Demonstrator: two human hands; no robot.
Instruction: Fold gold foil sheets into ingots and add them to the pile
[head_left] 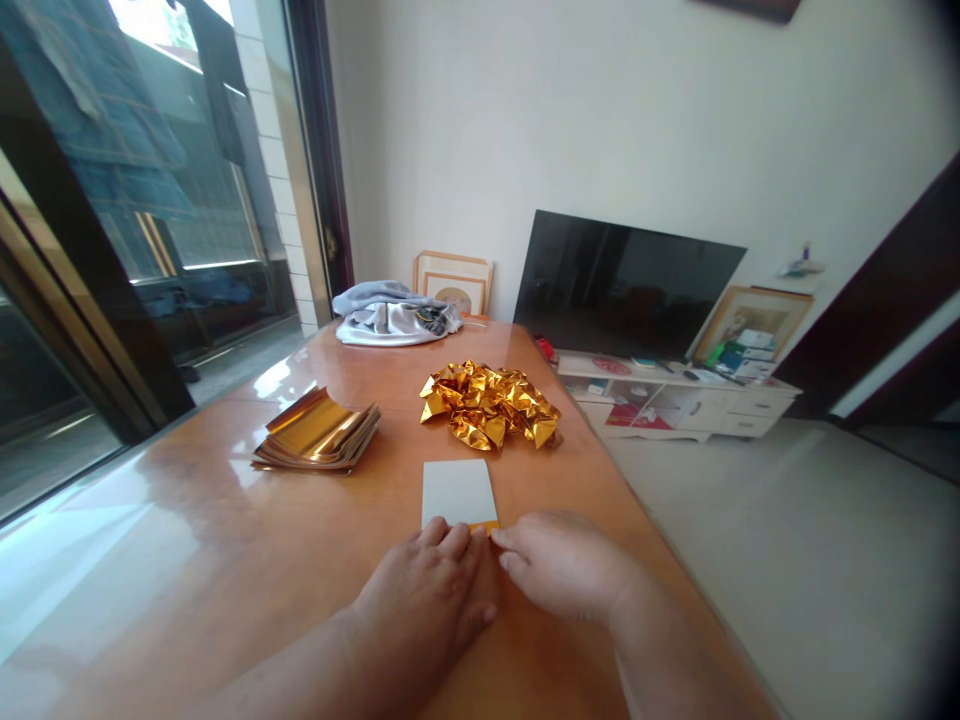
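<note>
A sheet of gold foil paper (pixel 459 490) lies on the table in front of me, pale side up. A narrow gold strip shows along its near edge, where it is folded over. My left hand (pixel 431 590) rests palm down with its fingers laid flat on that near edge. At the right end of the fold is my right hand (pixel 566 565), its fingers curled and closed, with the index fingertip on the paper's corner. Just beyond the sheet sits a heap of folded gold foil pieces (pixel 491 400). To the left stands a stack of gold foil sheets (pixel 319 430), slightly curled.
The glossy wooden table (pixel 225 560) reaches away from me. Grey cloth (pixel 394 315) is bundled at its far end, before some picture frames (pixel 454 280). A television (pixel 626 285) and a low white cabinet (pixel 690 405) stand to the right; a glass door (pixel 172 200) is at left.
</note>
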